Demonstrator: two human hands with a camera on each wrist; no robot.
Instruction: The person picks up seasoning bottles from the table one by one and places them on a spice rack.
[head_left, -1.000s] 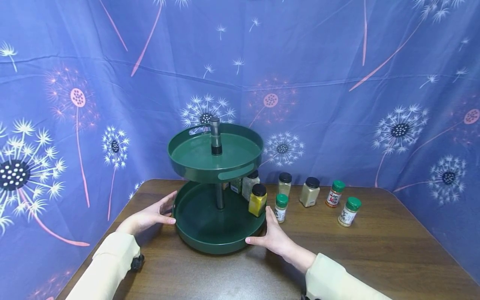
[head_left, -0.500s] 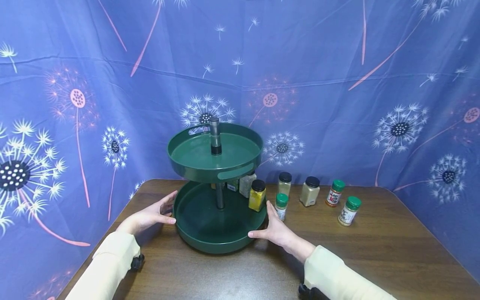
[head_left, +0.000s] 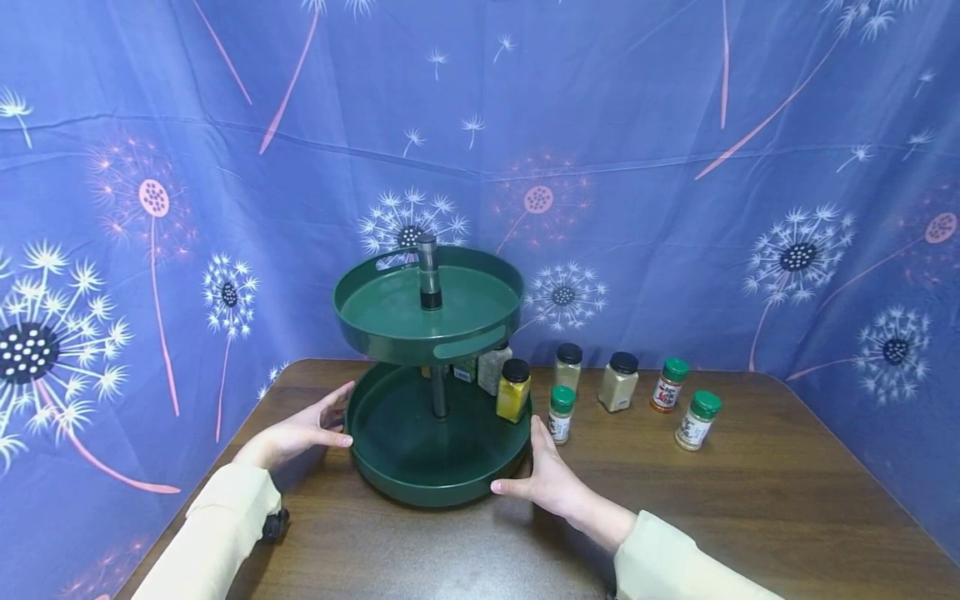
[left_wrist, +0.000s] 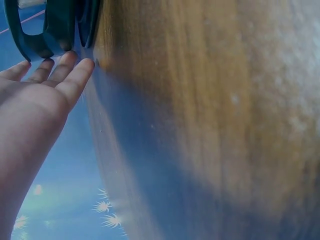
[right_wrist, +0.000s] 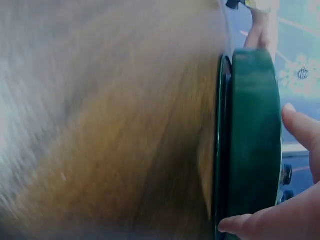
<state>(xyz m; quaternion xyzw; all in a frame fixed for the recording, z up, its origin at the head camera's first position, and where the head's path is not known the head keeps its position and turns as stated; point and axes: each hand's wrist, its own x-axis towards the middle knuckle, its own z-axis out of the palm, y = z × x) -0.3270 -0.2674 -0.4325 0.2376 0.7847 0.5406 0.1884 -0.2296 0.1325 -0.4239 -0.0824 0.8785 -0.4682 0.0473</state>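
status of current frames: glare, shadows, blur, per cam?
Head: mostly crisp, pale glare on the table at bottom centre; left wrist: table texture soft, bluish-dark shadow running diagonally, washed-out highlights at right; right wrist: wood grain smeared, bright glare at left edge, dark shadow beside the green lower tray.

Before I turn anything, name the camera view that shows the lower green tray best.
The head view: it shows the lower green tray from above, with floor and near wall visible. The left wrist view catches only a piece of wall with an opening; the right wrist view shows a stretch of outer wall but no floor.
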